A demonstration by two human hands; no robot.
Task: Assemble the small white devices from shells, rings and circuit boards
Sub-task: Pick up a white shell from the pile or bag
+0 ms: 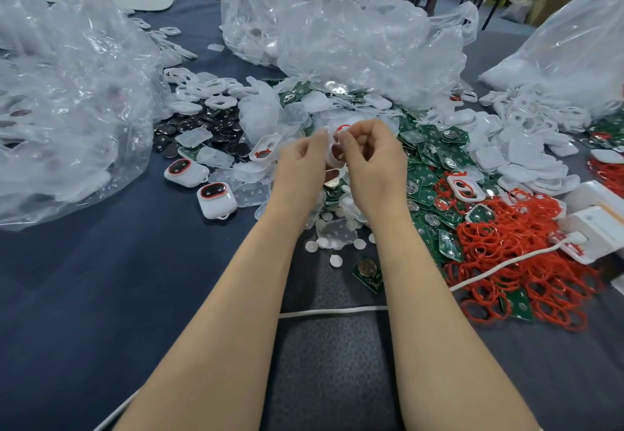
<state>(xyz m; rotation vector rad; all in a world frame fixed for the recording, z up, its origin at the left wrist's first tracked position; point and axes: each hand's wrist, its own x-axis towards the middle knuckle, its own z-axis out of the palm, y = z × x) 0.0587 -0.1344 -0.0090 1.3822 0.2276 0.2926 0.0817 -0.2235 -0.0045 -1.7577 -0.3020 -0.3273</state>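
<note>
Holding a small white plastic shell over the left edge of the heap of green circuit boards, both hands meet with their fingers curled. The left hand grips the shell's left side. The right hand pinches a thin red rubber ring at the shell's upper edge.

Left of the heap, two finished white devices with dark, red-rimmed oval windows lie near each other on the dark blue tablecloth. Behind them sits a pile of dark round discs. A tangle of loose red rings spreads on the heap's near right side and overlaps some of the boards. Stacked empty white shells lie on its far right side. Crumpled clear plastic bags rise behind the heap.

Nearer the person than the heap lie scattered white round pads and a lone green board with a coin cell. A white cable passes beneath both forearms.
</note>
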